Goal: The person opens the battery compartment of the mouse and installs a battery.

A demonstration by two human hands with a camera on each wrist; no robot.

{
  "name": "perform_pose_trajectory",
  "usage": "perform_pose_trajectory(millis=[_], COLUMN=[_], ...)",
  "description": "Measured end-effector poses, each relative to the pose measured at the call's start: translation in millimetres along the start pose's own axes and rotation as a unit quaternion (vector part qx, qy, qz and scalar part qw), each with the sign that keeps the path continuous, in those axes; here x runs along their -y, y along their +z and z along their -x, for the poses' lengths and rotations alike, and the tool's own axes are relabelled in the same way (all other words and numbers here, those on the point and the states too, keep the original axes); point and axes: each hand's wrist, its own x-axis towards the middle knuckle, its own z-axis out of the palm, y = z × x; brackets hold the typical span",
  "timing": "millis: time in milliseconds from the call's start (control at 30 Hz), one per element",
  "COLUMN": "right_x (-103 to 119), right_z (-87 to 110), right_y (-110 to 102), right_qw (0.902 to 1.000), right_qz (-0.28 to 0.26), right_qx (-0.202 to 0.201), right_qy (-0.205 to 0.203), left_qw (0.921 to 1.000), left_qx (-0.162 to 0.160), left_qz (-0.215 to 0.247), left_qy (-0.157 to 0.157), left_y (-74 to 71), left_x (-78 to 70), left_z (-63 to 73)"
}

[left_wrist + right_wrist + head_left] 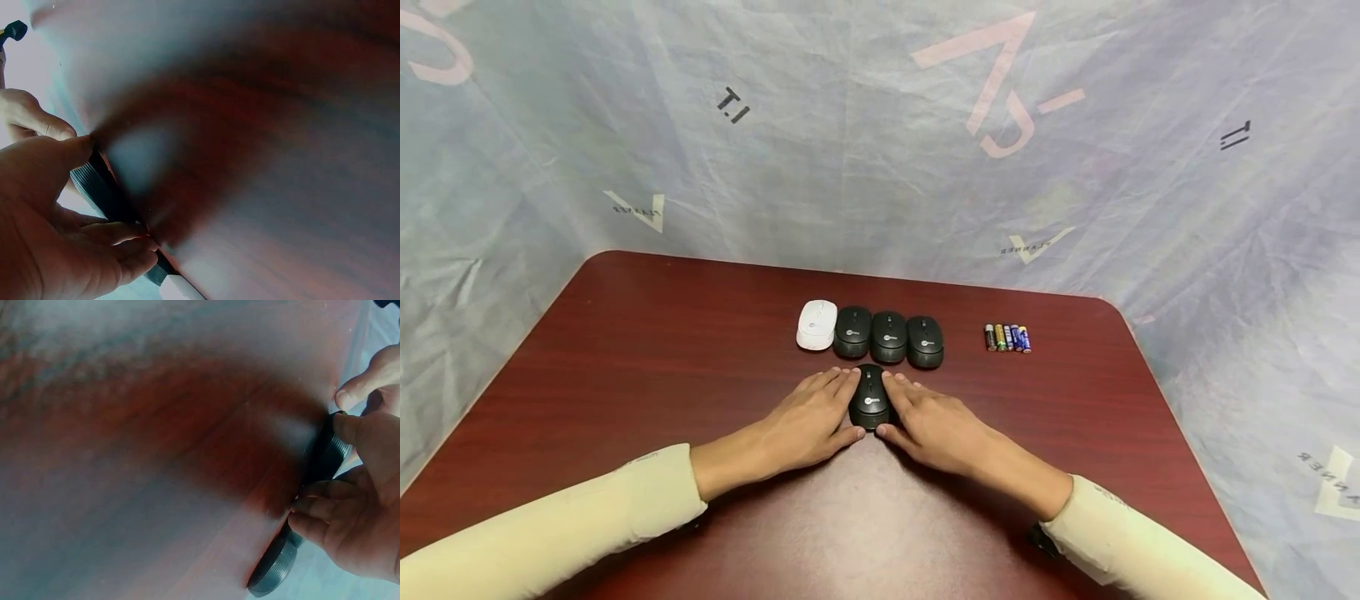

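A black computer mouse [871, 398] lies on the table between both hands, its top and scroll wheel uncovered in the head view. My left hand [811, 417] holds it from the left, fingertips along its side and thumb at its near end. From the right, my right hand [936, 425] holds it the same way. In the left wrist view, the mouse's ribbed side [103, 187] shows between the left thumb and fingers. The right wrist view shows the right hand [356, 500] with thumb and fingers against the mouse's edge [325, 450].
Just beyond, a white mouse [817, 325] and three black mice, the rightmost [925, 342] included, stand in a row. Several batteries [1008, 337] lie side by side farther right. A printed cloth [850, 150] hangs behind the reddish-brown table [700, 333].
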Motion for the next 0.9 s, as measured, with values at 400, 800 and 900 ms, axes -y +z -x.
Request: perform_pose_trajectory(millis=[400,800,900], right_x=[0.6,-7.7,-10.2], right_z=[-2.2,-0.6,-0.4], right_y=[-4.1,-7.3,-8.8], right_qw=[1.0,0.9971,0.9937], right_qz=[-0.001,-0.074,-0.111], right_qx=[0.002,-0.009,-0.016], right_qy=[-0.001,-0.01,-0.012], left_qw=[0.9978,0.9946,0.9934], left_qx=[-0.023,0.028,0.019], left_qz=[0.048,0.1,0.113], left_qy=[0.039,-0.001,0.003], left_y=[9.3,-6.1,-6.1], left_x=[19.8,14.4,15.7], left_z=[1.9,5.5,4.7])
